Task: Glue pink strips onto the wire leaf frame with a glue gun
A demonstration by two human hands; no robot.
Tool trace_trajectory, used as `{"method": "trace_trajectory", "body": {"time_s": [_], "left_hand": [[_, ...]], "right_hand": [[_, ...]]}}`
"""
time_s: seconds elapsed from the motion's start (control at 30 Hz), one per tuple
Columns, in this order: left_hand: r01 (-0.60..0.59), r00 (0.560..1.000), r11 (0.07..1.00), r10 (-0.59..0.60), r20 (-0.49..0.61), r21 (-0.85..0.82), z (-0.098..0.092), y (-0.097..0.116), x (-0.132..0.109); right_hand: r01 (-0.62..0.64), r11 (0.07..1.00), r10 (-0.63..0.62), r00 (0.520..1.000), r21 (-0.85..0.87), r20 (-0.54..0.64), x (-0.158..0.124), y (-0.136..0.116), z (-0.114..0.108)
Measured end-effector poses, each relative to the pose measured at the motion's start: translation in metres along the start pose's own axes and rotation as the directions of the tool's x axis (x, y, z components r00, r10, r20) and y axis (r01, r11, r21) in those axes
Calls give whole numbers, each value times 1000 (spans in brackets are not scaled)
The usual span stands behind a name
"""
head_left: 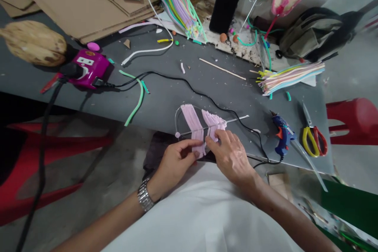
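Note:
At the table's front edge lies a wire frame (176, 116) with a straight stem (240, 118) pointing right. Two bands of pink pipe cleaners, a left band (190, 117) and a right band (213, 119), cross the frame with a gap between them. My left hand (180, 159) pinches the lower end of the left band between thumb and fingers. My right hand (230, 153) has its fingers closed on the lower part of the right band, near the stem. The fingertips partly cover both lower ends.
A blue glue gun (283, 136) and scissors (314, 139) lie to the right. Its black cord (189, 82) crosses the table to a magenta power socket (91, 69). Pipe cleaner bundles (292, 78), a phone (227, 0), a wooden stick (223, 69) and cardboard (73, 4) lie farther back.

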State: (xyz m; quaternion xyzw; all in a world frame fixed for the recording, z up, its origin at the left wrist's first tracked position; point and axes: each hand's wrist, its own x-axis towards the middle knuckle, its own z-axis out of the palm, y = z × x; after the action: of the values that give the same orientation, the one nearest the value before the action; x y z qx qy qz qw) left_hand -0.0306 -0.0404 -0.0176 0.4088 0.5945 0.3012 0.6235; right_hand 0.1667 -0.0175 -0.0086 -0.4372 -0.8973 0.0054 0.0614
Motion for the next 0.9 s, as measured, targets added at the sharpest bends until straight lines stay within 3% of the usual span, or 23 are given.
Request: {"method": "trace_trajectory", "body": {"time_s": [0.07, 0.17, 0.27, 0.33, 0.37, 0.47, 0.53, 0.67, 0.9], "left_hand": [[-8, 999, 997, 5, 42, 71, -6, 1, -3], [-133, 989, 922, 99, 109, 365, -24, 10, -11], [-234, 963, 672, 260, 72, 703, -42, 29, -17], [-293, 915, 542, 399, 66, 788, -43, 42, -11], [-349, 878, 495, 470, 92, 795, -41, 46, -5], [-583, 702, 327, 664, 259, 744, -24, 50, 26], [-621, 652, 274, 701, 290, 734, -14, 47, 46], [-636, 628, 222, 707, 327, 739, -11, 38, 64], [-633, 623, 213, 711, 327, 744, -16, 32, 62]], "right_hand": [[2, 1000, -2, 1000, 2, 2, 0, 1, 0], [6, 1000, -6, 1000, 4, -5, -1, 2, 0], [13, 1000, -13, 1000, 12, -7, -2, 4, 0], [14, 1000, -14, 1000, 20, -8, -2, 5, 0], [15, 1000, -15, 1000, 26, -11, -2, 5, 0], [16, 999, -15, 999, 36, -33, -1, 5, 0], [20, 999, -19, 999, 34, -42, 0, 5, 1], [29, 1000, -28, 999, 13, -43, 0, 6, 0], [55, 998, -54, 996, 9, -74, 0, 10, 1]]}}
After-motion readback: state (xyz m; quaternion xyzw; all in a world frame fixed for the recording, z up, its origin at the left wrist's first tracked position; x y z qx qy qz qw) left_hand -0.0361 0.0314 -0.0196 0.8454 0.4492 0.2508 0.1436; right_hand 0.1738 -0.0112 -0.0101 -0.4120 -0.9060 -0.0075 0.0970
